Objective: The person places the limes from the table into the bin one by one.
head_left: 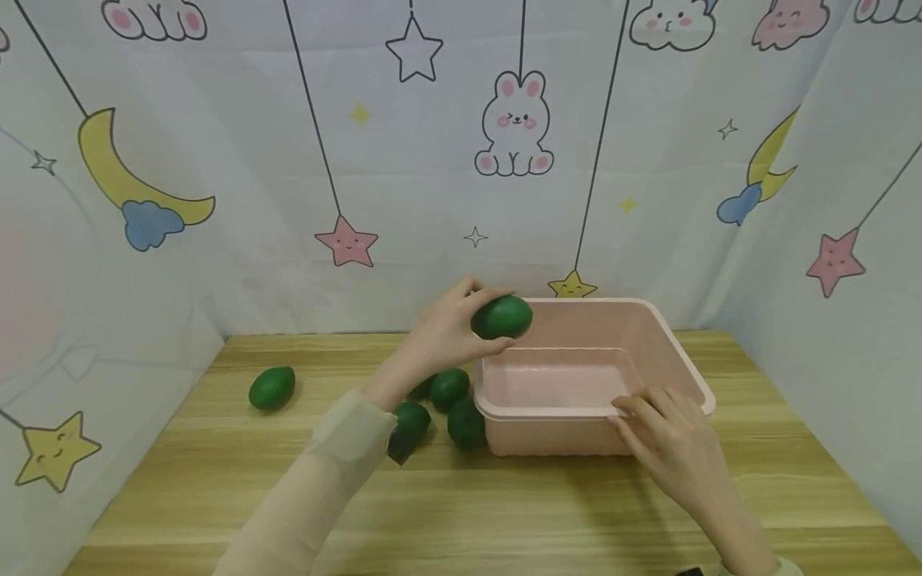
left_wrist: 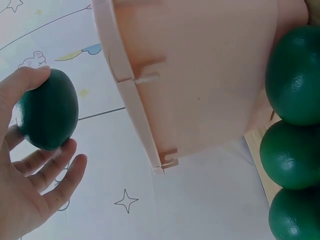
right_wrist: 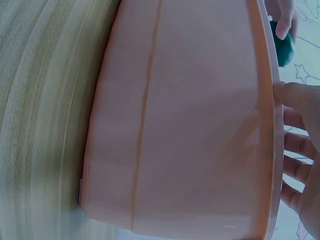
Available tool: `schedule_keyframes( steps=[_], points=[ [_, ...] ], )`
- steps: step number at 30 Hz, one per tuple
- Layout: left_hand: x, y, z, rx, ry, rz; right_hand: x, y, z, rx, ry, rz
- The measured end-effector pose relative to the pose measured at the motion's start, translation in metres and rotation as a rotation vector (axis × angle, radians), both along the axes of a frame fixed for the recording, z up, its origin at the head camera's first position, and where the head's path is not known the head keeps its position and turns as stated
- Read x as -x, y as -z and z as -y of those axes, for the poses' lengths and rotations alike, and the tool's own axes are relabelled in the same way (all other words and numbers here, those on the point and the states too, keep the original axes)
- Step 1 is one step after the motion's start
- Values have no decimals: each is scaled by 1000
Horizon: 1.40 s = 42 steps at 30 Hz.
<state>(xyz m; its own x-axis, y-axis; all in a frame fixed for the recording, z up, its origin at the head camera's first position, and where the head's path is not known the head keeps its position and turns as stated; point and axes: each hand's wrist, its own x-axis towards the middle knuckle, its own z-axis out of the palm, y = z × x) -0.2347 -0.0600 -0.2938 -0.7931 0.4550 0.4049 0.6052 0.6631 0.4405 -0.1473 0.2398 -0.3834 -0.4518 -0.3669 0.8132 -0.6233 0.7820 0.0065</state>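
Note:
My left hand point(head_left: 450, 328) holds a smooth, dark green oval fruit point(head_left: 503, 318) between thumb and fingers, raised by the left rim of a pink plastic basin point(head_left: 562, 436). In the left wrist view the held fruit point(left_wrist: 50, 110) is apart from the basin's rim point(left_wrist: 135, 107). My right hand point(head_left: 673, 444) grips the basin's near rim, with the thumb on the outside and the fingers over the edge; the right wrist view shows this hand point(right_wrist: 302, 145) at the rim too. The part of the basin's floor that shows is bare.
Several more green fruits point(head_left: 450, 390) cluster against the basin's left side, partly hidden by my left forearm. Another green fruit point(head_left: 272, 388) lies alone at the left of the wooden table point(head_left: 461, 512). A printed white cloth point(head_left: 432, 176) hangs behind the table and along both sides.

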Motion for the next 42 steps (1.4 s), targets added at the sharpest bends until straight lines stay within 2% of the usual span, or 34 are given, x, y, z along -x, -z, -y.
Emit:
schedule_keyframes(
  steps=[22, 35, 42],
  points=[
    [15, -14, -34, 48, 0, 68, 2, -2, -4, 2, -1, -21],
    [21, -14, -51, 90, 55, 67, 2, 0, -2, -5, 3, 1],
    [24, -15, -58, 114, 77, 98, 2, 0, -1, -9, 4, 0]
  ],
)
